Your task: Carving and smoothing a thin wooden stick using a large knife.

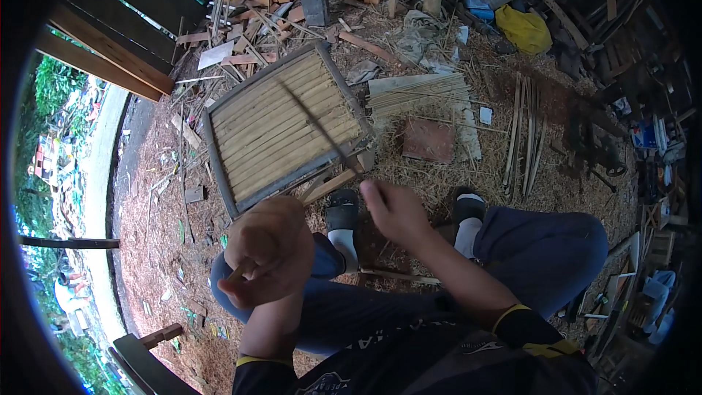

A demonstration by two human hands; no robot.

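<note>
My left hand is closed around a pale strip of wood or bamboo. One end of the strip pokes out below the fingers, and the other reaches up and away to the right. My right hand is closed at the near end of a long, thin, dark-bladed knife; its handle is mostly hidden. The blade slants up and left, crossing close to the strip's far end; contact cannot be told. Beyond the hands lies a grey-framed panel of pale slats, tilted, with the blade showing across it.
My feet in dark sandals stand on ground covered in shavings. A reddish block and a pale slatted mat lie ahead. Long thin strips rest at right. Scrap wood, a yellow bag and upright boards line the back.
</note>
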